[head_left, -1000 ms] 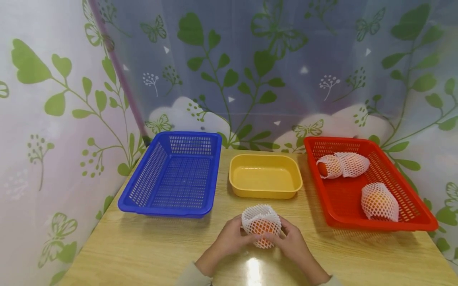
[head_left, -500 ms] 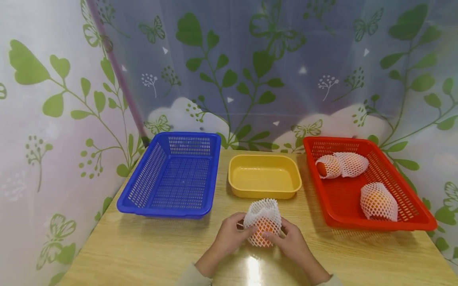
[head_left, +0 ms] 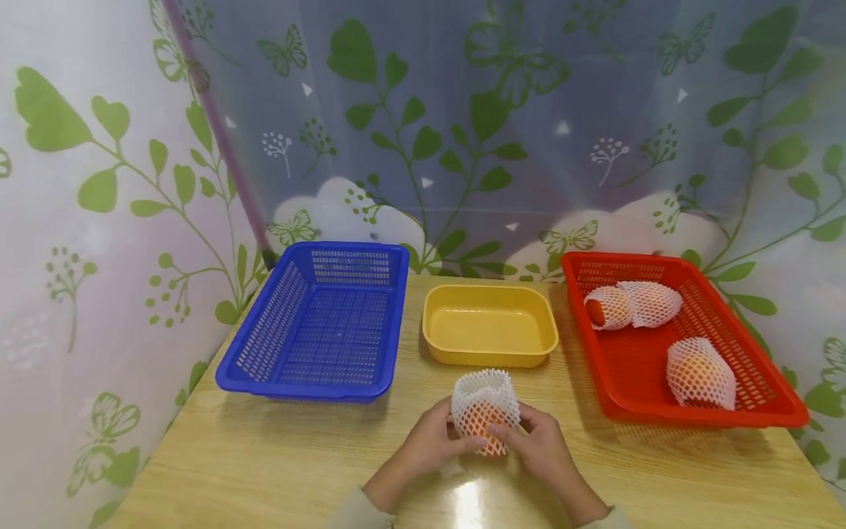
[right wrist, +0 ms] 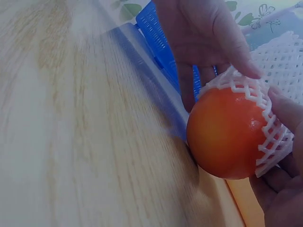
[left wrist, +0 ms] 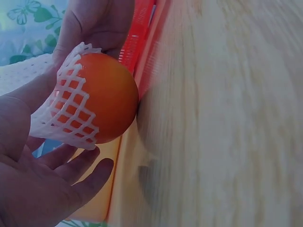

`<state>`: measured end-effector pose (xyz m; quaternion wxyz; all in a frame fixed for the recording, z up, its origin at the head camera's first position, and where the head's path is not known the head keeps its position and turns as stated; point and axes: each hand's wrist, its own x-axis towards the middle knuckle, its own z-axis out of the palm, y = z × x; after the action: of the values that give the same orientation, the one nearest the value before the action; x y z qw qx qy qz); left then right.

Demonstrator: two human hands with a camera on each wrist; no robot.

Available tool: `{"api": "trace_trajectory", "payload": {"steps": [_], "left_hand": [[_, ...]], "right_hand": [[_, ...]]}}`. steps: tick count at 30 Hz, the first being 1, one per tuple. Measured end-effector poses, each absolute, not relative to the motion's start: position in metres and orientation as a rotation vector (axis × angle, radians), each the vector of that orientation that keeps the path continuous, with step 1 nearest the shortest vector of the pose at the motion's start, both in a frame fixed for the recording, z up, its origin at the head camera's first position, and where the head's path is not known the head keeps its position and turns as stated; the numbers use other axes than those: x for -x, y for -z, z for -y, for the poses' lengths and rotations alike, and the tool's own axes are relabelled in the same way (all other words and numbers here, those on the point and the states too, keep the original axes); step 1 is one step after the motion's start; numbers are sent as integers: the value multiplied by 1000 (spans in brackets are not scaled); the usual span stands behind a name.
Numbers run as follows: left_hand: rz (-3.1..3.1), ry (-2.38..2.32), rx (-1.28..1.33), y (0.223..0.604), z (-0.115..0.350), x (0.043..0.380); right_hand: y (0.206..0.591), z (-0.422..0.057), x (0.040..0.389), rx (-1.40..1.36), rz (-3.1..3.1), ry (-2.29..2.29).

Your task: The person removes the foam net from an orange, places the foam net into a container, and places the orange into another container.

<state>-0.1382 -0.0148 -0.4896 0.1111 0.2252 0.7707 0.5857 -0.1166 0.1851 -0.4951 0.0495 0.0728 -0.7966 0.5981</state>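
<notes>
A round orange-red fruit [head_left: 487, 420] sits partly inside a white foam net [head_left: 485, 383], whose loose end points away from the person. Both wrist views show the bare, smooth bottom of the fruit [left wrist: 113, 99] sticking out of the net close above the table. My left hand [head_left: 429, 439] holds the netted fruit from the left, thumb on the near side. From the right, my right hand [head_left: 543, 445] grips it, with its thumb pressing the mesh. In the head view most of the fingers are hidden behind the net.
Beyond the hands stands a yellow tub [head_left: 489, 358]. A blue basket [head_left: 340, 334] is at left. The red basket [head_left: 634, 375] at right holds several net-wrapped fruits [head_left: 700, 373]. A patterned curtain [head_left: 423, 147] hangs behind the wooden table [head_left: 264, 463].
The net's loose end has risen slightly and stands more upright. My left thumb lifted on the mesh, then came back down lower. Both hands have stayed at the fruit.
</notes>
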Motion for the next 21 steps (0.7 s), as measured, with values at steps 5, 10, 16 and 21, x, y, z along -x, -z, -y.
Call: {"api": "trace_trajectory", "payload": {"steps": [5,10,16,21], "left_hand": [[-2273,-1698,-674,492,16,138],[-2275,-1683,-689,493,16,139],[-2293,-1673,-703,494,17,139],[-2322,-1658,-663,493,18,140]], "right_hand": [[495,-183,116,-167,2380,-1812],[494,-181,116,-42,2339,-1820],[492,-180,116,-54,2338,-1806],[494,-181,116,-74,2354,-1842]]}}
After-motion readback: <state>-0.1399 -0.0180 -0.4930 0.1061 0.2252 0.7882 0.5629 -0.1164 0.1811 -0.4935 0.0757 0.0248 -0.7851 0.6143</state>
